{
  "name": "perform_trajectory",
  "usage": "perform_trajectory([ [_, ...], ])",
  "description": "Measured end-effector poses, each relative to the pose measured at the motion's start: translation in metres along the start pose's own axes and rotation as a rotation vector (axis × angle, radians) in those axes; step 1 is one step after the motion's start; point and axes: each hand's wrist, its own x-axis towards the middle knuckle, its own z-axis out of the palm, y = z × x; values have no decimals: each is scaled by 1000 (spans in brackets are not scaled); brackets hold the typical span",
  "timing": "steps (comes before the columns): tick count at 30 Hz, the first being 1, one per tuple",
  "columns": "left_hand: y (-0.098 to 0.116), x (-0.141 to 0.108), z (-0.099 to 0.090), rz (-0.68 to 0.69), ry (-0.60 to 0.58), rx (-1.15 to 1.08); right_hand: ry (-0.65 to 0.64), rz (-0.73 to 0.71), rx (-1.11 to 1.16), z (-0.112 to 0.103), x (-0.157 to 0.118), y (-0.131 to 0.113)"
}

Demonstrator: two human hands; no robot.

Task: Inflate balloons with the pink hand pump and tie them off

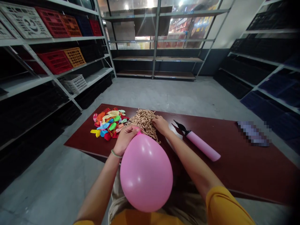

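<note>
A pink balloon (pixel 146 175), fully blown up, hangs over the person's lap just off the table's near edge, its neck pinched shut in the closed left hand (pixel 126 139). A thin bracelet (pixel 116 153) circles that wrist. The right hand (pixel 161 125) lies on a tangled heap of tan loops (pixel 143 122), fingers curled into it; whether it grips any loop, I cannot tell. Beside the heap lies a pile of flat, multicoloured balloons (pixel 107 122). A pink hand pump (pixel 203 145) with a black nozzle lies just right of the right forearm on the dark red table (pixel 236 168). Further right is a pixelated patch (pixel 253 133). Metal shelves (pixel 93 39) with plastic crates stand to the left, and more shelves stand ahead and right.
</note>
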Motion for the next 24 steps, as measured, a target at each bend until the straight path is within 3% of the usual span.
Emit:
perform_trajectory([
  [5, 1, 12, 12, 60, -50, 81, 8, -61, 78, -47, 1, 2],
  [12, 10, 38, 54, 285, -195, 166, -68, -38, 340, -134, -26, -18],
  [15, 14, 48, 70, 444, -265, 230, -86, 77, 547, -153, -43, -31],
  [18, 15, 53, 80, 524, -277, 273, -42, 133, 585, -163, -58, -44],
  [21, 15, 54, 84, 529, -263, 293, 48, 99, 593, -175, -70, -59],
  [24, 18, 52, 86, 478, -282, 297, 46, -6, 588, -190, -80, -78],
])
